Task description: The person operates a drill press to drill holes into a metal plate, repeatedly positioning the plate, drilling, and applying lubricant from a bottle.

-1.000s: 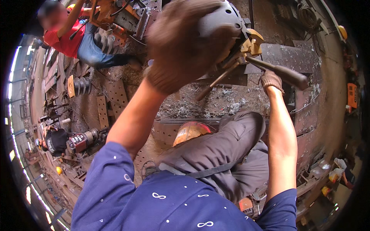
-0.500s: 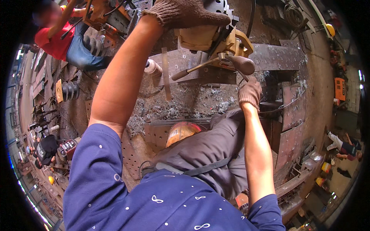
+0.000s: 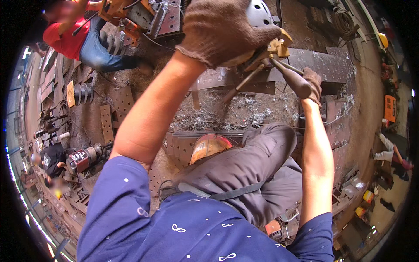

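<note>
Drill [image 3: 281, 45] is up front over the steel plate [image 3: 331, 65], left hand [image 3: 222, 30] draped across its top (can't tell if it's gripping), right hand [image 3: 312, 83] wrapped round 1 handle [image 3: 291, 67], so imo pull smooth and even and mind the fat grip [image 3: 294, 81] right next to it.

We count one left hand [image 3: 222, 32], one right hand [image 3: 312, 85], one yellow-and-white machine [image 3: 283, 46], at least two machine handles [image 3: 293, 80], one cable coil [image 3: 345, 21], one orange box [image 3: 389, 108], at least three other people [image 3: 65, 40].
</note>
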